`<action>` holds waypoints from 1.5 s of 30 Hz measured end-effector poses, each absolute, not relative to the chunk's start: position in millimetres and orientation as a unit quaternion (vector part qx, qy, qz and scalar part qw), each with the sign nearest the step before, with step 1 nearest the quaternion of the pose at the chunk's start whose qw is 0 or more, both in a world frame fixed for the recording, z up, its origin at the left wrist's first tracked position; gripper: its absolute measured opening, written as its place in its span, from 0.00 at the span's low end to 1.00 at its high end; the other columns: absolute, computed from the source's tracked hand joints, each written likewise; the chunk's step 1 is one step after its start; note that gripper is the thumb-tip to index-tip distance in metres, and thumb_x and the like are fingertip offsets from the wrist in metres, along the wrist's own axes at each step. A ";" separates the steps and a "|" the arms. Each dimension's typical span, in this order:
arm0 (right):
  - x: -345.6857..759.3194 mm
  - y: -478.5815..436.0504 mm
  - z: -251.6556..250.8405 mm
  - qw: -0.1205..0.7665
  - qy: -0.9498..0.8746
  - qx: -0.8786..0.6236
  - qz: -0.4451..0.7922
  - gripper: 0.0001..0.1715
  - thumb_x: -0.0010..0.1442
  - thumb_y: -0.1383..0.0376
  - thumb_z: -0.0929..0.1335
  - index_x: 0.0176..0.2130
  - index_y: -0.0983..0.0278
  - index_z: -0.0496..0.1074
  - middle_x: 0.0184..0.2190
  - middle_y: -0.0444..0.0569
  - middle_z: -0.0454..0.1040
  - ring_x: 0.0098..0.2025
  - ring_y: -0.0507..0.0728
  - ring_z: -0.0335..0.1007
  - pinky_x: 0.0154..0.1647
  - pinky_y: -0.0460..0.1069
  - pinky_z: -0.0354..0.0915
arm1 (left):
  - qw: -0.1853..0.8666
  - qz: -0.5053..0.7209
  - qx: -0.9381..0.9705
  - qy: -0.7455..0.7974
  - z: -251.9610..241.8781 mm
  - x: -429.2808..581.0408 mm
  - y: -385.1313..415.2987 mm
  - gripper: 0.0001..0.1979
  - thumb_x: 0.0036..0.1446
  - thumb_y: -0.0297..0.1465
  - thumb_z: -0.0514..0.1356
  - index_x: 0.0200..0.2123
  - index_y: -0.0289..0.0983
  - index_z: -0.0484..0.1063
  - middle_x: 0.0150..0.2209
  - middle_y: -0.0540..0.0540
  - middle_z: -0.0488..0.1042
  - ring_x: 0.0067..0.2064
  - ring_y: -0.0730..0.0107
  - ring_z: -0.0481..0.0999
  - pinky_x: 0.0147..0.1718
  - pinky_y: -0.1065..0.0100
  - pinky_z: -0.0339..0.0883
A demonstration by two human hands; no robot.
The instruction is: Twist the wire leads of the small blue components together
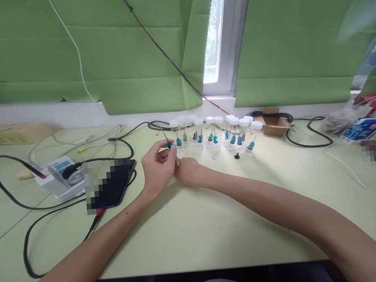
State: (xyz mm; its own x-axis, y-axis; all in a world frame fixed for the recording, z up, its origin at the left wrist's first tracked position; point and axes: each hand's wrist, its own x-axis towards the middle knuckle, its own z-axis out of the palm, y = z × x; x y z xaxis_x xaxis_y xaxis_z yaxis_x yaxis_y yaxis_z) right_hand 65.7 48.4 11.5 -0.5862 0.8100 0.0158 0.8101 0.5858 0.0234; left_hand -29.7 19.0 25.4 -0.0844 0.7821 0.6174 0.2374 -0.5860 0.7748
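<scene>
Green blinds (pixel 134 53) fill the back wall, and under them a pale green table (pixel 189 233) runs the full width. A black cable (pixel 11 191) loops across its left side, past a dark tablet (pixel 113 187) and a white device (pixel 57 176). On the far right edge sits a cardboard box (pixel 274 127). Mid-table, a row of clear vials (pixel 213 134) with white caps stands upright, each with a small coloured piece inside.

Right in front of that row, the left hand (pixel 157 165) is raised just off the table. Its thumb and fingertips pinch a small blue part (pixel 170 145) with a thin wire lead slanting up and to the left, just beside the leftmost vial. The right hand (pixel 187 169) rests on the table touching the left, fingers curled under; whether it grips anything, I cannot tell. A tiny black knob (pixel 237 156) lies loose before the vials.
</scene>
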 end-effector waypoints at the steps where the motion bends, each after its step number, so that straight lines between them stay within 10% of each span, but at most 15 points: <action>1: 70.4 43.4 11.2 -0.002 -0.894 -0.448 -0.015 0.12 0.61 0.73 0.63 0.44 0.66 0.70 0.42 0.58 0.76 0.41 0.61 0.76 0.35 0.51 0.69 | 0.218 0.617 0.642 0.401 25.4 -29.4 17.9 0.11 0.56 0.38 0.61 0.40 0.37 0.72 0.28 0.50 0.71 0.22 0.76 0.71 0.21 0.73 0.66; 13: 149.8 -11.2 7.5 0.066 -0.884 -0.462 -0.019 0.12 0.66 0.67 0.57 0.38 0.67 0.66 0.26 0.52 0.74 0.26 0.58 0.71 0.26 0.48 0.56 | 0.089 0.542 0.771 0.324 7.2 -9.3 -0.4 0.08 0.57 0.30 0.59 0.41 0.38 0.73 0.34 0.45 0.74 0.28 0.74 0.71 0.29 0.70 0.69; 23: 161.4 -1.1 -18.7 0.374 -0.795 -0.468 0.095 0.14 0.69 0.63 0.53 0.31 0.60 0.56 0.22 0.41 0.62 0.22 0.51 0.57 0.27 0.46 0.52 | 0.445 0.397 0.700 0.392 -4.2 -3.0 1.8 0.12 0.58 0.39 0.58 0.39 0.38 0.72 0.19 0.52 0.68 0.21 0.72 0.69 0.21 0.70 0.62; 45: 164.0 1.8 -18.6 0.352 -0.822 -0.416 0.164 0.15 0.69 0.64 0.54 0.29 0.60 0.50 0.21 0.39 0.57 0.22 0.51 0.49 0.26 0.46 0.47 | 0.651 0.366 0.576 0.333 -5.1 -4.6 8.3 0.15 0.52 0.36 0.66 0.39 0.29 0.76 0.34 0.41 0.77 0.33 0.66 0.78 0.42 0.58 0.73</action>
